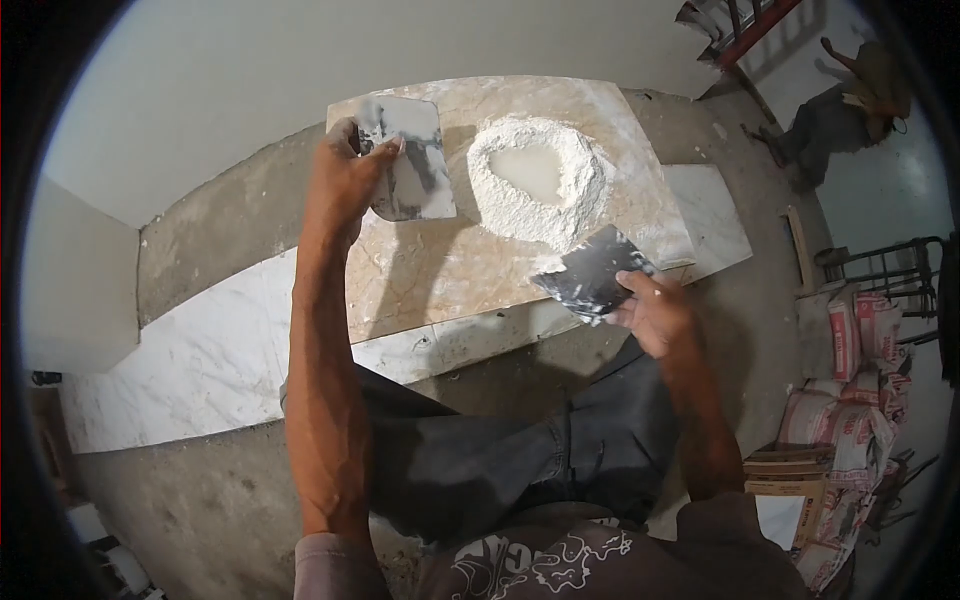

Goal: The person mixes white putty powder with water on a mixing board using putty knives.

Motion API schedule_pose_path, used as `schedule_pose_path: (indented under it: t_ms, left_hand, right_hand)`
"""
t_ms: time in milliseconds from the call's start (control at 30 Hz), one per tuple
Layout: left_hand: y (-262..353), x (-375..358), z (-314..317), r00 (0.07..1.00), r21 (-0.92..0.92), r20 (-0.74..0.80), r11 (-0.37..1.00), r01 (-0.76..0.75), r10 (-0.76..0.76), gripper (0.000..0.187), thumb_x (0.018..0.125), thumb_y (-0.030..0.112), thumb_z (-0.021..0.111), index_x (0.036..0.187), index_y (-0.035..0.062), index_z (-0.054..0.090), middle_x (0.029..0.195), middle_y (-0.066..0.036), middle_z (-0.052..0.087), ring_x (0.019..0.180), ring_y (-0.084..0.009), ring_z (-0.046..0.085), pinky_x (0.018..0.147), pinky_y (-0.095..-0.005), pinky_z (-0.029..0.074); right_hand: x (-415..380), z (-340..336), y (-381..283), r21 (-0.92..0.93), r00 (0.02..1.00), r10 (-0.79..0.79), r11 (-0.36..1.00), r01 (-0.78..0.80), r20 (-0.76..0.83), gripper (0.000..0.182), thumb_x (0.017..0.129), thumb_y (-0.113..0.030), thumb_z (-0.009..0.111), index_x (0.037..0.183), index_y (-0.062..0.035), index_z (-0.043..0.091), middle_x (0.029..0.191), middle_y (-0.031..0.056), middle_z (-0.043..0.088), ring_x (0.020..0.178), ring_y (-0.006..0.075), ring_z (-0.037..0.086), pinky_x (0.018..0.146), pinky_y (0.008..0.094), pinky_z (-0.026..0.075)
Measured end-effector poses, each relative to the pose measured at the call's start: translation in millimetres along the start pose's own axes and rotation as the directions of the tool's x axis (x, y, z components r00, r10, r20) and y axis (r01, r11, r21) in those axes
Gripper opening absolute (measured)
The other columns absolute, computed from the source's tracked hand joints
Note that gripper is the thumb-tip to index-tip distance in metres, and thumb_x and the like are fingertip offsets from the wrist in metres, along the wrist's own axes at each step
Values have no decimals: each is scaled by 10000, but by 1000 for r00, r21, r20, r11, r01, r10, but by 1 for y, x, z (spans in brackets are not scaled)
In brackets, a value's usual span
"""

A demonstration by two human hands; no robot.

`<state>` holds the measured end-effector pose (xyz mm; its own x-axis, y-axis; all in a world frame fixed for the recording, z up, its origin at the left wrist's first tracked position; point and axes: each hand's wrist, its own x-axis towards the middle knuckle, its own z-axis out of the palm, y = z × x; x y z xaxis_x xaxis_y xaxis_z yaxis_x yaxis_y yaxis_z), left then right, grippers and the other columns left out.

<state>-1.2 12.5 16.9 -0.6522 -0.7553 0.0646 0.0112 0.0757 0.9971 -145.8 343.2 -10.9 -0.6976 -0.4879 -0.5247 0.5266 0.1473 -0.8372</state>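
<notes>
A ring of white powder (580, 190) lies on a beige marbled tile (440, 265), with cloudy liquid (530, 172) pooled in its middle. My left hand (360, 175) is closed on the edge of a grey, smeared flat scraper (425, 140), raised over the tile's left part. Between thumb and fingers, my right hand (655, 310) grips a dark flat scraper (595, 270). White residue clings to the dark blade, and its far edge is close to the powder's near side.
White marbled tiles (200, 345) lie on the concrete floor around the beige one. Stacked red-and-white bags (830, 415), cardboard boxes (790, 485) and a black metal frame (880, 265) stand at right. Another person (840, 115) is at the upper right, near a red ladder-like frame (755, 35).
</notes>
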Motion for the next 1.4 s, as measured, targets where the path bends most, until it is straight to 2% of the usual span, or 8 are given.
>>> schedule_pose_path:
  t_ms: [100,300,700,800,1033,1133,1233,1400]
  left_hand:
    - [-3,3,-2,1000,43,3,999,-7,7,369,868,47,667,1178,-128,568,1016,-154,669,860,-188,649,782,-318,536]
    - [-2,0,-4,1000,0,-1,1000,-16,16,360,858,38,670,1167,-122,580,1007,-157,672,843,-182,653,763,-315,542]
    - [-3,0,-6,1000,-32,21,999,-14,15,371,875,49,667,1193,-114,567,1029,-158,674,867,-187,662,778,-317,548]
    - [-1,-1,-5,1000,-10,17,1000,-12,12,370,872,46,670,1190,-113,569,1029,-158,673,864,-187,661,772,-317,548]
    - [2,-3,-1,1000,17,13,1000,-4,4,371,856,39,675,1177,-115,572,1000,-153,671,831,-188,652,763,-322,543]
    - [6,-6,1,999,-17,35,1000,-6,6,358,851,45,681,1155,-113,578,982,-150,669,827,-185,647,754,-322,540]
    - [-1,-3,-6,999,15,50,1000,3,-3,331,845,41,684,1120,-112,584,962,-151,669,819,-181,645,728,-321,539]
    - [-5,1,-20,999,95,29,995,43,-46,280,830,23,678,1066,-104,597,924,-142,676,798,-171,647,696,-311,535]
  right_hand:
    - [1,23,8,105,996,-38,994,29,87,237,911,-85,564,1130,7,554,1021,138,657,853,266,665,693,373,545]
    - [7,51,9,246,977,-165,961,129,134,224,918,-79,546,1100,52,548,1001,156,649,816,270,652,702,389,544]
    - [10,63,-45,118,971,-221,970,210,87,212,889,-31,539,1036,121,531,962,218,631,712,311,649,654,395,549]
    - [17,62,-58,72,968,-210,977,202,140,220,878,-25,535,1027,136,517,930,216,627,683,307,643,630,389,544]
    - [27,65,-95,-94,984,-173,980,176,39,242,859,-57,548,1022,120,519,896,193,616,612,267,602,540,351,472]
    - [29,55,-92,-99,984,-171,980,175,53,250,872,-77,537,1034,113,524,914,203,622,614,251,593,531,331,452]
    - [15,39,-70,-138,967,-167,971,195,192,257,891,-95,522,1058,101,530,938,200,634,631,244,590,537,330,451]
    - [-13,45,-9,103,977,-79,993,59,197,253,915,-98,509,1102,70,532,967,182,648,722,263,642,593,352,507]
